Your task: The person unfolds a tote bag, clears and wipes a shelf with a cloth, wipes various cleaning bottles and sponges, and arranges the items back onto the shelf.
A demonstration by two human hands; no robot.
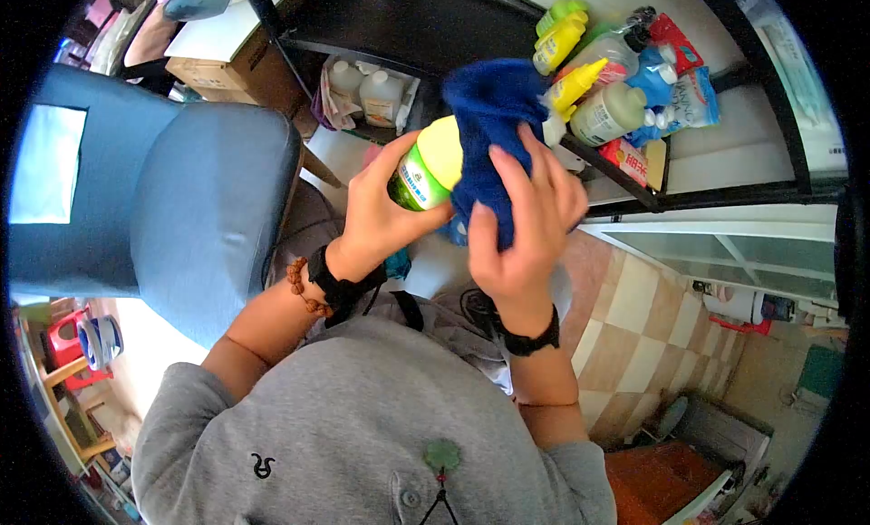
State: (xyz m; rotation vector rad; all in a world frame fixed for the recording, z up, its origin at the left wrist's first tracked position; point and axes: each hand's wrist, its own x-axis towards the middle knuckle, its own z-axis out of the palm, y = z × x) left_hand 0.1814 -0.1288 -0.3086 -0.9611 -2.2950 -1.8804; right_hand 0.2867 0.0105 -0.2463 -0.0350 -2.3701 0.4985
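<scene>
Wrapped round a green bottle with a yellow-green top is my left hand, which holds it tilted in front of my chest. My right hand grips a dark blue cloth. The cloth lies against the upper right side of the bottle and hides part of it. Beyond the cloth, several bottles and packets crowd a shelf corner, among them a yellow squeeze bottle and a pale green bottle with a white label.
A blue chair stands at my left. A black shelf rack runs ahead, with white jugs on a lower level. A cardboard box sits beside it. Checkered floor tiles and a glass-panelled white frame lie to the right.
</scene>
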